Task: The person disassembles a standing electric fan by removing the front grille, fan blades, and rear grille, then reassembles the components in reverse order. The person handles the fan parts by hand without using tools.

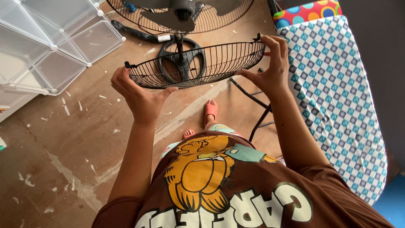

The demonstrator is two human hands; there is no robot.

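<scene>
- Brown floor [50,169], scuffed, flecked with white paint and scraps; person stands on it, feet in orange sandals [210,110].
- Ironing board [337,93], blue-white checked cover, along the right side, close to the right elbow; its dark legs sit under the guard's right end, a snag risk.
- Clear plastic cube shelving [50,42] top left, well apart from the hands.
- Standing fan [181,17] ahead, rear guard and blades exposed, round base [181,63] on floor directly below the held part.
- Black wire fan guard [198,63], front half, held in the air near-level between both hands, above the base.
- Left hand [141,99] closed on the guard's left rim, thumb under.
- Right hand [270,67] closed on the right rim, fingers curled over the top edge by a clip.
- Judgement: keep both grips even, rim level, wires clear of blades and board legs.
</scene>
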